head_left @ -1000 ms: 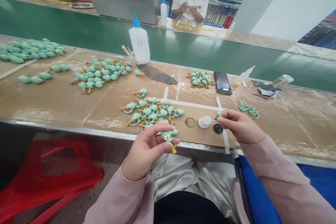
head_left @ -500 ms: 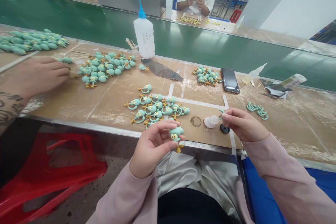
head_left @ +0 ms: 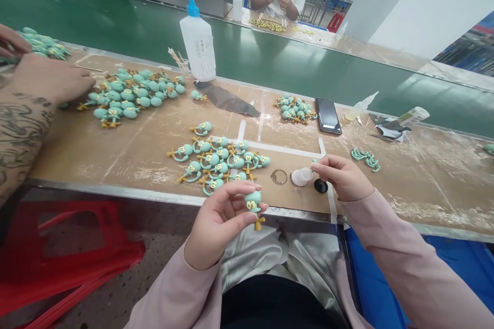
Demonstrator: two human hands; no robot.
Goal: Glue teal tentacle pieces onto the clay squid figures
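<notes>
My left hand [head_left: 216,223] is closed around a mint-green toy figure [head_left: 253,201] with yellow eyes and brown feet, held upright over the table's front edge. Between thumb and fingertips, my right hand [head_left: 343,177] pinches a small green toy arm [head_left: 314,163], mostly hidden by the fingers. Just left of those fingertips stands a small translucent cup [head_left: 301,177]. A black round cap [head_left: 320,185] lies below them. Several finished-looking toy figures [head_left: 210,159] with curved arms lie beyond my left hand. Loose curved green arms [head_left: 366,158] rest right of my right hand.
A white bottle [head_left: 198,49] with a blue nozzle stands at the back, near a pile of figures [head_left: 133,93]. A phone [head_left: 328,115] lies beside a smaller pile [head_left: 294,109]. A co-worker's tattooed arm [head_left: 29,118] reaches in at left; a red stool [head_left: 77,252] stands below.
The view has shifted slightly right. Both my hands keep their grips almost unchanged. At left, the co-worker's arm reaches farther in, and a second hand shows over the far pile.
</notes>
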